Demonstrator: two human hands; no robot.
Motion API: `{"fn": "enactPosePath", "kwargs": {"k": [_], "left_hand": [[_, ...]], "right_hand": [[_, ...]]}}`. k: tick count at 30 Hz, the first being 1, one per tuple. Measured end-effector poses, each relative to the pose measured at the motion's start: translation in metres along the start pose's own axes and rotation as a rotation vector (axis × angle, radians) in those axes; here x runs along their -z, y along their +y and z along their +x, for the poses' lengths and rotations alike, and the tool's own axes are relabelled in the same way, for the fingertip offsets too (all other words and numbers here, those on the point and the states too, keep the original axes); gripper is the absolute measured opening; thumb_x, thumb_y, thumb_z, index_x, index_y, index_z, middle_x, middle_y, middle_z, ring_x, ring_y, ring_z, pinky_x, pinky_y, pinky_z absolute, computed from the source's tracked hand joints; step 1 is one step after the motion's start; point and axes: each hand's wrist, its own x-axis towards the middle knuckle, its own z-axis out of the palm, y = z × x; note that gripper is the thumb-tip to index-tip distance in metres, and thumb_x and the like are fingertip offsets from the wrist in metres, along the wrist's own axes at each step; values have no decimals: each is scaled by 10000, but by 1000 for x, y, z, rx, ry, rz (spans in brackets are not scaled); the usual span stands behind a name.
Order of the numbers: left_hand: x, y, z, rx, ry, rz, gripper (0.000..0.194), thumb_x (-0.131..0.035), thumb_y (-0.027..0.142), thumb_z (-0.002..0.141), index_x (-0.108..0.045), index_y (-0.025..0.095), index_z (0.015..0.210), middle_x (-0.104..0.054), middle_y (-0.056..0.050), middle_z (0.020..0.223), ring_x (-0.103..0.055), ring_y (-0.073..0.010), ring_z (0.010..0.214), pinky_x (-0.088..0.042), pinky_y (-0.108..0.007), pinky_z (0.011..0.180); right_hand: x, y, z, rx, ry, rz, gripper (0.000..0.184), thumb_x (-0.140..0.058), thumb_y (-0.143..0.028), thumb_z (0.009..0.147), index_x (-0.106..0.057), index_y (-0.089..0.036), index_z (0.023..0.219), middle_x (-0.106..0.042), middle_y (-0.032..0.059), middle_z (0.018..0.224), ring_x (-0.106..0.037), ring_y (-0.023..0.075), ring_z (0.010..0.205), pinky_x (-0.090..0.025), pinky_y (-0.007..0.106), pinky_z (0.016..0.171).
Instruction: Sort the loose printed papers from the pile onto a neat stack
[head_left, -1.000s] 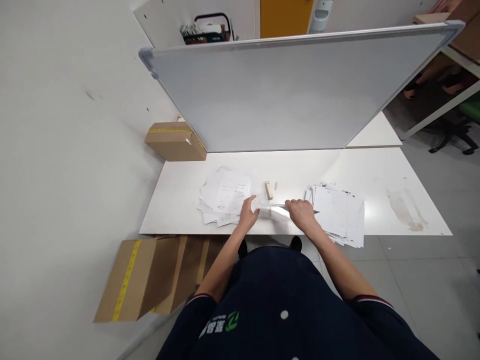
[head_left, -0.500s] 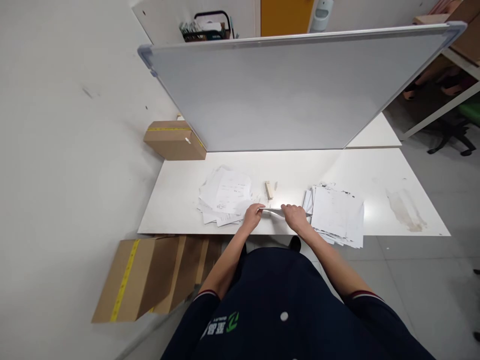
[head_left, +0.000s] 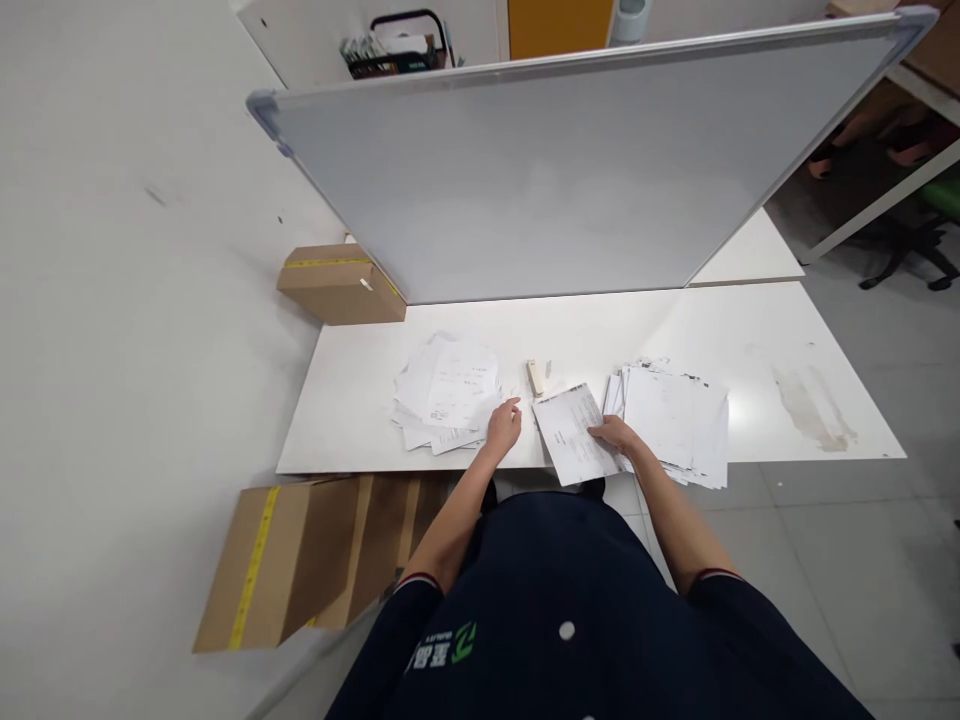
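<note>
At the far left, below the counter (head_left: 750, 360), stand cardboard cartons (head_left: 322, 545) with yellow tape; a taped box (head_left: 337, 292) sits at the counter's back left corner, beside the whiteboard (head_left: 525, 190). Next comes a loose spread of printed papers (head_left: 450, 385), overlapping at odd angles. Just right of it is the left hand (head_left: 504, 428), apparently empty, index finger extended, the rest loosely curled. A small cream-coloured tool (head_left: 535, 378), possibly a stapler, lies farther back. Then a printed sheet (head_left: 574, 432) overhangs the counter's near edge, pinched at its right side by the right hand (head_left: 615, 433); whether more sheets lie beneath, I cannot tell. Beyond is a neater paper stack (head_left: 679, 420).

The step in hand seems to be handling this sheet between the 2 groups of papers; the next move likely calls for a firm grip, with the left hand free to steady the loose edge.

On the navy shirt (head_left: 525, 600), a green logo (head_left: 465, 640) accompanies white characters and small lettering, "QUALITY". Print on the papers is too small to read.
</note>
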Motion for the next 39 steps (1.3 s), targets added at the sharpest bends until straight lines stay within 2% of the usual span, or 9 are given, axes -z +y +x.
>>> {"fn": "enactPosePath", "kwargs": {"k": [6, 11, 19, 27, 32, 39], "left_hand": [[-2, 24, 15, -14, -117, 244, 416, -377, 167, 834, -458, 196, 1241, -558, -112, 1058, -503, -237, 990, -389, -371, 856], [-5, 39, 28, 24, -233, 401, 467, -325, 144, 842, -406, 236, 1292, -526, -105, 1089, -481, -234, 994, -365, -339, 856], [-13, 35, 34, 7, -269, 465, 531, -314, 98, 815, -377, 260, 1317, -520, -109, 1090, -472, -250, 978, -361, -356, 834], [-10, 35, 36, 35, -273, 446, 542, -326, 95, 804, -381, 273, 1314, -514, -109, 1104, -467, -254, 986, -362, -363, 837], [-12, 34, 37, 29, -282, 463, 557, -325, 91, 802, -372, 290, 1319, -514, -104, 1104, -467, -255, 984, -363, -365, 828], [-16, 33, 37, 45, -337, 510, 560, -365, 102, 786, -393, 324, 1299, -503, -94, 1137, -441, -262, 1036, -346, -375, 843]], "right_hand": [[1, -6, 18, -66, 11, 14, 212, -615, -251, 616, -569, -120, 776, -660, 167, 881, -625, 213, 707, -438, 233, 495], [6, -6, 25, -88, 34, -18, 225, -625, -221, 599, -575, -114, 791, -655, 151, 851, -620, 215, 722, -427, 222, 496], [5, -4, 27, -106, 34, -9, 226, -617, -228, 600, -567, -124, 793, -652, 154, 865, -620, 221, 741, -439, 222, 494], [7, -5, 23, -121, 10, -2, 223, -620, -227, 598, -569, -123, 788, -659, 147, 821, -631, 230, 712, -457, 255, 500], [8, -10, 17, -123, 21, 5, 215, -638, -235, 619, -598, -121, 797, -664, 137, 731, -632, 225, 720, -456, 243, 529], [11, -20, 16, -123, 37, -14, 254, -643, -252, 631, -611, -110, 839, -665, 161, 754, -627, 238, 751, -449, 243, 533]]}}
